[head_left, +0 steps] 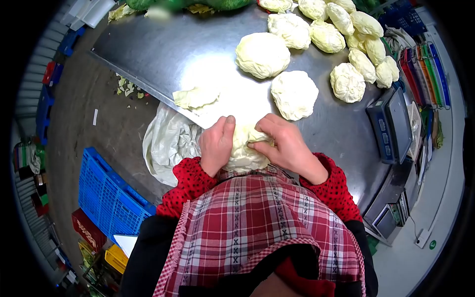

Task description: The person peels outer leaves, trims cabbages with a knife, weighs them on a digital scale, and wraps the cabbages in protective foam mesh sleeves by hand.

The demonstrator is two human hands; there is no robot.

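A pale cabbage (243, 156) rests at the near edge of the metal table (153, 52), close against the checked apron. My left hand (217, 144) is pressed around its left side, thumb pointing up. On the opposite side, my right hand (286, 144) has thumb and fingers closed on the cabbage's outer leaves. A loose leaf (195, 97) lies beyond my left hand by the table edge. Just past my right hand sit a round cabbage (295, 95) and a larger cabbage (262, 55). The underside of the held cabbage is hidden.
More cabbages (365, 47) are grouped at the far right. A digital scale (392, 126) stands on the right side. Left of the table are a white plastic bag (170, 141) and a blue plastic crate (109, 195). Leaf scraps (127, 88) litter the floor.
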